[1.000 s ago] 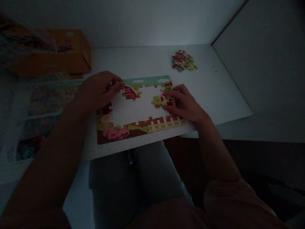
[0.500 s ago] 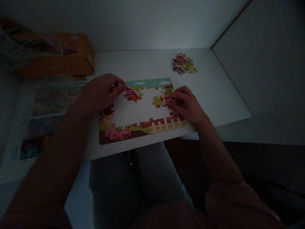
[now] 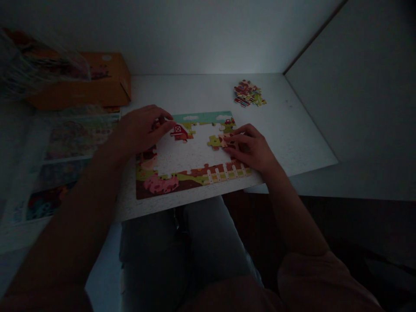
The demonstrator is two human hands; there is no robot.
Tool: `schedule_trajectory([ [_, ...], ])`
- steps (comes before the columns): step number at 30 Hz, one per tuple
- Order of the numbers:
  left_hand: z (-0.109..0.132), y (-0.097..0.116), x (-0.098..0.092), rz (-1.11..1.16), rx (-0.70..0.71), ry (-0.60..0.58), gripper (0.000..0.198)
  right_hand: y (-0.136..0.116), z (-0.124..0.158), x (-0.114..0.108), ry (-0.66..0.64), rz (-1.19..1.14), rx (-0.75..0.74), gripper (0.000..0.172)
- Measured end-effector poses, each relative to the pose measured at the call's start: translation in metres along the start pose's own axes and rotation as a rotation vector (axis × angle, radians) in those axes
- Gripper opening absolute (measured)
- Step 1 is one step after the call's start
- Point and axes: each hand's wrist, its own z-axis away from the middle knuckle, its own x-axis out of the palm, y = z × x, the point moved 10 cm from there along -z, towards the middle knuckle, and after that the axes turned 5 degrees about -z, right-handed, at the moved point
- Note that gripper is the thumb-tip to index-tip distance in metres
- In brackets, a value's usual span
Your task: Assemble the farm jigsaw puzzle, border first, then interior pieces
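A farm-scene jigsaw puzzle (image 3: 191,175) lies on the table, its border joined around a bare middle. My left hand (image 3: 143,130) rests over its upper left edge, fingers bent and apart, with the thumb tip beside a red barn section (image 3: 178,131). At the right side, my right hand (image 3: 251,145) pinches a pink and brown patterned puzzle piece (image 3: 224,139) between thumb and fingers. A green puzzle piece (image 3: 213,142) adjoins it on the left. The fingers partly cover the right border, so the fit there is hidden.
Loose puzzle pieces (image 3: 248,93) form a pile toward the back right of the white table (image 3: 182,91). An orange box (image 3: 74,93) stands at the back left, with clear plastic wrap (image 3: 45,65) before it. Printed picture sheets (image 3: 61,173) lie at left.
The view has tilted slightly, so the scene sits a little lower. My right fingers have shifted slightly on the patterned piece. My left hand stays nearly in place.
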Motion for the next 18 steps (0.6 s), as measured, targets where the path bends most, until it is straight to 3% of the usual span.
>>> schedule_trajectory([
  [10,0.0003,0.0039,-0.0025,-0.015,-0.006,-0.008,0.055,-0.0073,0.0016,-0.0050,0.016,0.052,-0.034,0.017],
  [18,0.0008,-0.0027,-0.0007,0.016,0.030,0.031,0.049,-0.0059,-0.0005,-0.0055,0.050,0.048,-0.027,0.022],
])
